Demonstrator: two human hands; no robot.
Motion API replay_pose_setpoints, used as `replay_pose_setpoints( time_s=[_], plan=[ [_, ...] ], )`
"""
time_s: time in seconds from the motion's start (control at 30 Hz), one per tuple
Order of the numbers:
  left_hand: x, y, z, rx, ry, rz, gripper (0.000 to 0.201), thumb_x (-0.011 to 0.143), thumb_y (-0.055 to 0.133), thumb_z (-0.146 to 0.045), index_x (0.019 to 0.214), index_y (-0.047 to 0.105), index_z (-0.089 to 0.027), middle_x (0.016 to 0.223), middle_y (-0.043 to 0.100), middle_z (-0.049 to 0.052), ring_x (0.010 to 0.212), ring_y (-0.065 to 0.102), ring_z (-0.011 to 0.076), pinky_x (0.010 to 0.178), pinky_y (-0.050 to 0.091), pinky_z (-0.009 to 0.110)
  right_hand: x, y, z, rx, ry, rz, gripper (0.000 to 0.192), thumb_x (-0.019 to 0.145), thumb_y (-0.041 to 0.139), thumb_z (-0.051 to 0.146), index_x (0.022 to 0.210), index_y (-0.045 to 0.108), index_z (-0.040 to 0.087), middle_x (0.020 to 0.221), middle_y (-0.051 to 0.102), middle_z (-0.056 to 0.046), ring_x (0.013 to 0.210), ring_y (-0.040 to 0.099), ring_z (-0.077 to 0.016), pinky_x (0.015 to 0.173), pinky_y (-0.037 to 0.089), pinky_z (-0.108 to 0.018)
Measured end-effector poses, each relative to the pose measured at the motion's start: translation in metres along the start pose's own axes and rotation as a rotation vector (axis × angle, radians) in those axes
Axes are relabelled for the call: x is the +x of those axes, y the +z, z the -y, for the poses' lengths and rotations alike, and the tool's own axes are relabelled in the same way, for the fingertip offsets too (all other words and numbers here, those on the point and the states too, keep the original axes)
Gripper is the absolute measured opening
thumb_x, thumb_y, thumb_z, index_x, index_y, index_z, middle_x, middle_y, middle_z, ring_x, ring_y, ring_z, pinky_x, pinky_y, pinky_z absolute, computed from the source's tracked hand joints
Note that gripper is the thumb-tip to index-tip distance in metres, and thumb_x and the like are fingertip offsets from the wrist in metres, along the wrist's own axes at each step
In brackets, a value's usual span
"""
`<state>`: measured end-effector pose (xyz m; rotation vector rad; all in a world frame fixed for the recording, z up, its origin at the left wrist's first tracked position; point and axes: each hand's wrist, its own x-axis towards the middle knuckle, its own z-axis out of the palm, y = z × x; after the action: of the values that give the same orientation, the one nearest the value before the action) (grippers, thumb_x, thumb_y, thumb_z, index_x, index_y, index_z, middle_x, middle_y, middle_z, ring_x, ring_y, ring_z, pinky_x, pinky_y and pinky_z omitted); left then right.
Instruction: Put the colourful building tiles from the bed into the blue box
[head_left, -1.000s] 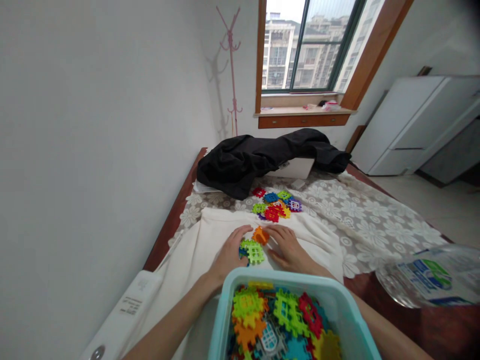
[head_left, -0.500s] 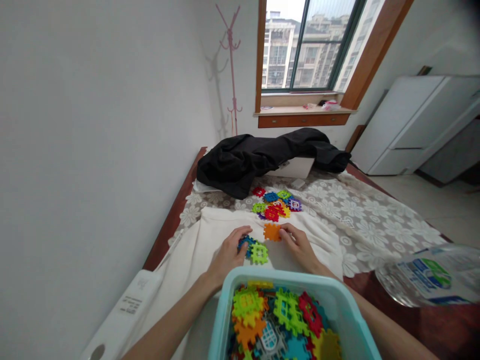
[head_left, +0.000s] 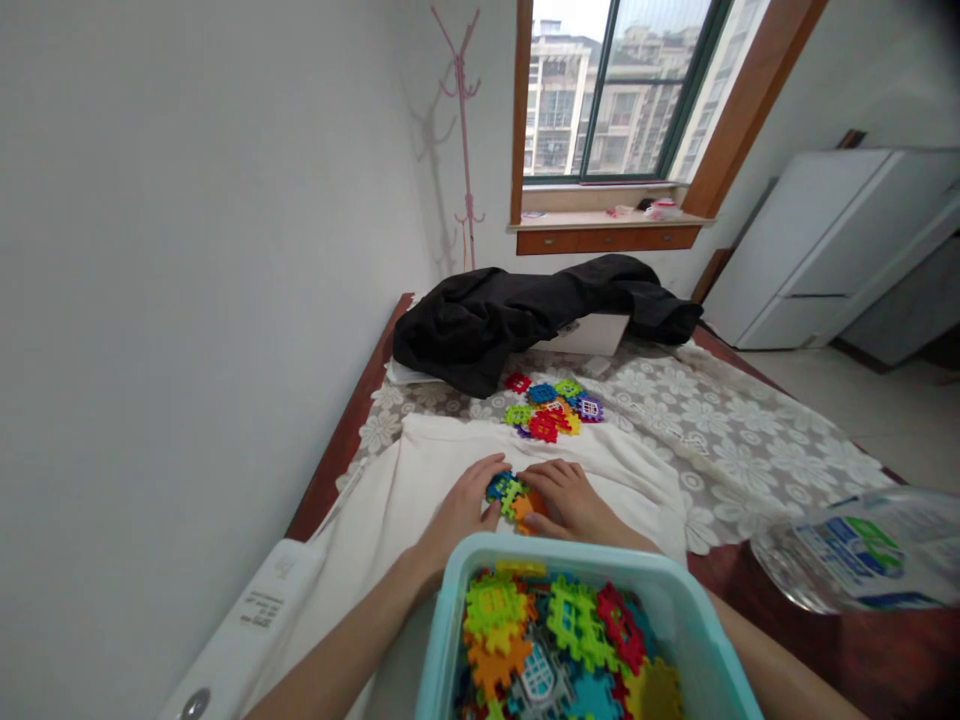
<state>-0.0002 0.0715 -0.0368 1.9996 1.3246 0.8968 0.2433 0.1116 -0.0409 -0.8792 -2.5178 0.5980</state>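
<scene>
One pale-blue tub (head_left: 570,552), nearest | just past its far rim: orange piece (head_left: 526,507), gripped by right hand (head_left: 570,500); then green piece (head_left: 511,495), then blue piece (head_left: 497,485), left hand (head_left: 462,500) curved beside it, cannot tell if gripping | all probably light, stiff, hardly fragile; pinch opposite edges.

Nothing legible: lettering blurs on the bottle label (head_left: 855,552) at four o'clock and (in small lines) the white casing (head_left: 244,630) at eight.

Toy pieces (head_left: 512,495) lie between the left hand (head_left: 466,502) and right hand (head_left: 576,506), beyond the tub (head_left: 570,552). Behind them, a pile (head_left: 545,427) sits before the fabric (head_left: 517,310).
</scene>
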Motion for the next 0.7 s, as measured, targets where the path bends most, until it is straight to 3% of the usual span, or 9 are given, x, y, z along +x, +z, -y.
replay_pose_setpoints(
  time_s=[0.13, 0.27, 0.4, 0.57, 0.7],
  plan=[
    [0.000, 0.000, -0.003, 0.079, -0.005, -0.002, 0.066, 0.077, 0.055, 0.000, 0.141, 0.058, -0.016, 0.148, 0.060, 0.016, 0.141, 0.052, 0.0299, 0.125, 0.037, 0.054, 0.001, 0.001, -0.001, 0.041, 0.017, -0.036, 0.030, 0.100, 0.063, 0.039, 0.124, 0.061, 0.022, 0.124, 0.069, -0.012, 0.114, 0.059, -0.0304, 0.097, 0.041, -0.047],
    [0.001, -0.006, -0.012, -0.006, -0.026, -0.017, 0.062, 0.075, 0.056, 0.001, 0.133, 0.061, -0.019, 0.135, 0.066, 0.012, 0.128, 0.060, 0.0277, 0.116, 0.046, 0.049, 0.000, 0.005, -0.005, 0.084, 0.019, -0.052, 0.028, 0.098, 0.067, 0.042, 0.119, 0.061, 0.024, 0.113, 0.071, -0.009, 0.107, 0.060, -0.0291, 0.094, 0.041, -0.045],
    [0.001, -0.012, -0.023, -0.070, -0.010, -0.107, 0.055, 0.079, 0.056, 0.002, 0.128, 0.062, -0.021, 0.128, 0.065, 0.010, 0.117, 0.064, 0.0245, 0.102, 0.054, 0.040, -0.003, 0.010, -0.011, 0.144, 0.016, -0.084, 0.032, 0.098, 0.066, 0.043, 0.122, 0.059, 0.022, 0.112, 0.070, -0.009, 0.103, 0.060, -0.0277, 0.093, 0.041, -0.044],
    [0.002, -0.014, -0.029, -0.040, 0.080, -0.259, 0.046, 0.081, 0.049, 0.005, 0.115, 0.065, -0.021, 0.108, 0.065, 0.006, 0.099, 0.064, 0.0199, 0.093, 0.053, 0.035, -0.003, 0.010, -0.011, 0.197, 0.015, -0.100, 0.044, 0.100, 0.061, 0.049, 0.135, 0.056, 0.023, 0.112, 0.070, -0.011, 0.102, 0.060, -0.0285, 0.094, 0.040, -0.045],
    [0.002, -0.011, -0.026, -0.083, 0.028, -0.180, 0.045, 0.072, 0.046, 0.009, 0.101, 0.066, -0.020, 0.094, 0.068, 0.003, 0.091, 0.066, 0.0183, 0.085, 0.053, 0.031, -0.001, 0.000, -0.003, 0.217, 0.011, -0.060, 0.036, 0.101, 0.058, 0.050, 0.127, 0.060, 0.024, 0.110, 0.071, -0.010, 0.101, 0.061, -0.0290, 0.094, 0.041, -0.046]
  ],
)
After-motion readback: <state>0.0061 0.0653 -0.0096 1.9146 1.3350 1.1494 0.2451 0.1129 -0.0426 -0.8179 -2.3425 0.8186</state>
